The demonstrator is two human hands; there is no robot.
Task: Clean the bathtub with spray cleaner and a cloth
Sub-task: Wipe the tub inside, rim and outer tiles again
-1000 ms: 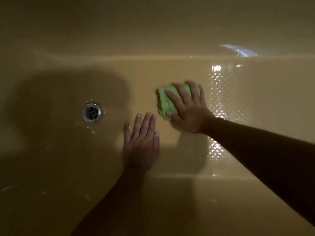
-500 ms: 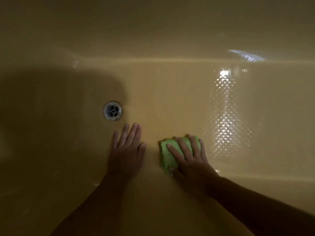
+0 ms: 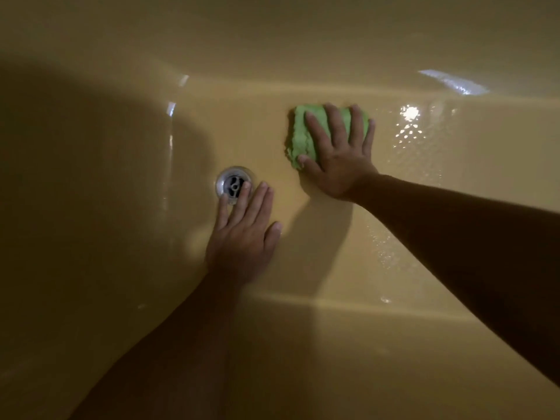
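Observation:
I look down into a beige bathtub [image 3: 424,207]. A folded green cloth [image 3: 301,137] lies on the tub floor near the far wall. My right hand [image 3: 339,159] presses flat on it with straight, spread fingers, covering most of the cloth. My left hand [image 3: 244,231] rests flat on the tub floor, fingers straight, its fingertips over the edge of the round metal drain [image 3: 231,181]. No spray bottle is in view.
Wet glints show on the tub floor to the right of the cloth. The far tub wall rises just beyond the cloth, and the near wall curves up below my arms. The left end of the tub lies in deep shadow.
My right hand has pushed the cloth away from me, from near the front wall toward the far wall. My left hand now lies closer to the drain, fingertips overlapping it.

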